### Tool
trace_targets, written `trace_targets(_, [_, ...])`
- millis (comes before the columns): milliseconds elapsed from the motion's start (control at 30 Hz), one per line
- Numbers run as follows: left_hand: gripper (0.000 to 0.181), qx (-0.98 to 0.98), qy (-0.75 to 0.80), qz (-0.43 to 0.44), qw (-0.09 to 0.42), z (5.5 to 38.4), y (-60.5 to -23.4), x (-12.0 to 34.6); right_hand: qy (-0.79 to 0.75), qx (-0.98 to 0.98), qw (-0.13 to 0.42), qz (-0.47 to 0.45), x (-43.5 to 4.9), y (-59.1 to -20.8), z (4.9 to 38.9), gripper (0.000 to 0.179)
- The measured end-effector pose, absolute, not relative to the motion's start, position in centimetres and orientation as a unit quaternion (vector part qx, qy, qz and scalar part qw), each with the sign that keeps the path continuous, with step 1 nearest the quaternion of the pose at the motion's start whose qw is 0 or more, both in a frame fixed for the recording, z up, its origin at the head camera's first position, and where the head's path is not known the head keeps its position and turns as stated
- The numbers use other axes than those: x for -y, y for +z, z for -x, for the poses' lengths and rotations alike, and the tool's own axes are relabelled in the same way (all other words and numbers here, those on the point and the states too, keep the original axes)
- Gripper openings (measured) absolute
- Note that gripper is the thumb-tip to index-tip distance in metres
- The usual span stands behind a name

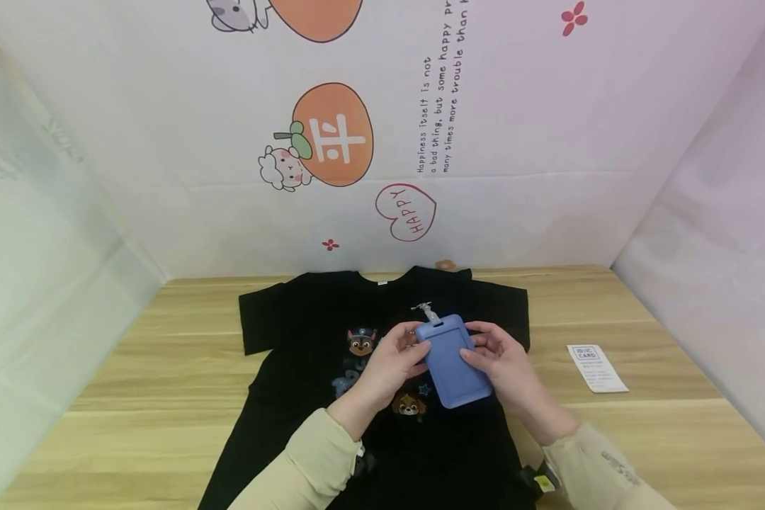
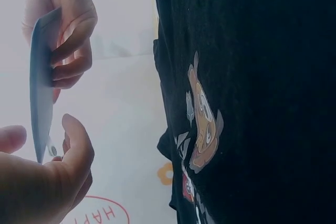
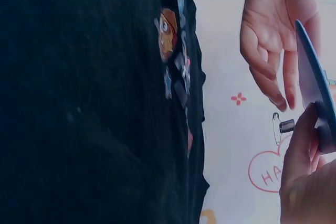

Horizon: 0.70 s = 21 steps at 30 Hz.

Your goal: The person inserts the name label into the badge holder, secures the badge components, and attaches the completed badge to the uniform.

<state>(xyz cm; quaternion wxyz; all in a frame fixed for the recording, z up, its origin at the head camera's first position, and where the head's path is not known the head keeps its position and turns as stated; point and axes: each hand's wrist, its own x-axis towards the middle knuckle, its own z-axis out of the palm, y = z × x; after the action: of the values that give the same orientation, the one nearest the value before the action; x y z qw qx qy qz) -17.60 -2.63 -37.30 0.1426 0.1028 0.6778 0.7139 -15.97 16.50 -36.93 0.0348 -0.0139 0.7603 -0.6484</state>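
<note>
A blue badge holder (image 1: 457,372) is held tilted above a black T-shirt (image 1: 306,312). At its top, a clear strap clip (image 1: 430,314) carries a safety pin, seen also as a pin (image 3: 276,129) in the right wrist view. My left hand (image 1: 385,361) is at the holder's upper left edge, thumb at the front and fingers curled behind. My right hand (image 1: 506,361) pinches the opposite edge, its thumb on the front face. Edge-on in the left wrist view, the holder (image 2: 42,82) stands between both hands.
A small white printed card (image 1: 597,369) lies on the wooden table (image 1: 644,439) to the right. The T-shirt is spread flat with cartoon dog prints. White printed cloth (image 1: 516,142) walls the back and sides.
</note>
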Motion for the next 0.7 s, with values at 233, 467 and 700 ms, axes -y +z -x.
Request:
trace_targets(233, [0.040,-0.685,0.711,-0.093,0.129,17.8,-37.5,2.6,-0.659,-0.751,0.032,0.004,-15.6,-37.5,15.8,0.042])
trace_targets(467, [0.042,-0.686,0.714,-0.088,0.109,17.7,-37.6,2.6,-0.667,-0.744,0.034,-0.003,-15.0,-38.1,15.7,0.042])
trace_targets(700, [0.043,-0.677,0.726,-0.085,0.086,17.7,-37.7,2.8,-0.686,-0.726,0.054,-0.001,-14.6,-38.6,15.6,0.043])
